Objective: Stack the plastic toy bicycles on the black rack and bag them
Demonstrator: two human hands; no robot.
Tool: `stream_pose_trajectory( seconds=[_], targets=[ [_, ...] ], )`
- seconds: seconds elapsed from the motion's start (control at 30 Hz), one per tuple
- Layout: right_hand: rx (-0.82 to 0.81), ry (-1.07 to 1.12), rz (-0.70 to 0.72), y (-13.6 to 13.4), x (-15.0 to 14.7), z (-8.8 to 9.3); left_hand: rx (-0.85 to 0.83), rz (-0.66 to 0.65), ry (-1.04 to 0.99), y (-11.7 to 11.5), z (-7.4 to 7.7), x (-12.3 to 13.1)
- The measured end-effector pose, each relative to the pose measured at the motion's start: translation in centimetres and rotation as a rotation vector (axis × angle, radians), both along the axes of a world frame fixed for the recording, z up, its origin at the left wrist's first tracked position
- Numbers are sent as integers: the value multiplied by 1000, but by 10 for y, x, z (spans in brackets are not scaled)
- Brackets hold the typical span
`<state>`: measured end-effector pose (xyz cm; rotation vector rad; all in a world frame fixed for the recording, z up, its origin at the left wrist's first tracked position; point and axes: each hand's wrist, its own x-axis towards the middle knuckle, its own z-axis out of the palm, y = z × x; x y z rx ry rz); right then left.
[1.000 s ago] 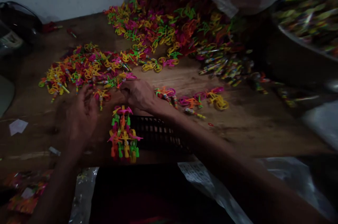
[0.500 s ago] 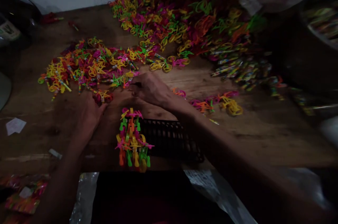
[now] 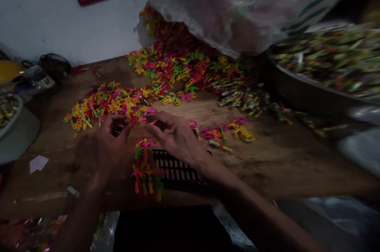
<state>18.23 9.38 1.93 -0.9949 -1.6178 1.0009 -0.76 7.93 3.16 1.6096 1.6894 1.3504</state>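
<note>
My left hand pinches a small red plastic toy piece between thumb and fingers, just above the table. Facing it, my right hand has its thumb and fingertips closed together; what they hold is too small and blurred to make out. Below the hands lies a black slatted plastic rack, its right part under my right forearm. Rows of pink, green, orange and yellow plastic toy pieces stand on the rack's left end. Beyond my fingertips spreads a heap of similar pieces, mixed with thin tubes.
A larger pile of bright plastic pieces spills from a white sack at the back. Patterned tubes lie to its right, beside a big full basin. Loose pieces lie right of the rack. A pale tub stands left.
My left hand has lifted from the heap's edge with the red piece. My right hand has drawn back from the heap, facing the left. The view has tilted up.
</note>
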Motion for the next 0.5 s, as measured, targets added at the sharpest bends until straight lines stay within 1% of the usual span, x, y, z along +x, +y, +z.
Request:
stream_pose_trajectory(
  seconds=[0.1,0.17,0.27,0.33,0.4,0.43,0.5],
  targets=[
    [-58,186,104,-5,-3,6,106,-90,89,-6,8,25],
    [-91,295,121,-5,0,8,177,-123,185,-5,10,37],
    [-117,382,68,-6,9,8,267,-149,349,0,13,51],
    [-136,408,22,-6,16,7,273,-245,418,1,16,57],
    [-135,411,-39,-8,23,1,255,-349,411,0,19,60],
    [-125,392,-81,-9,27,-3,239,-356,386,-1,20,59],
    [-95,323,-166,-13,35,-14,177,-289,320,0,22,55]
  ],
)
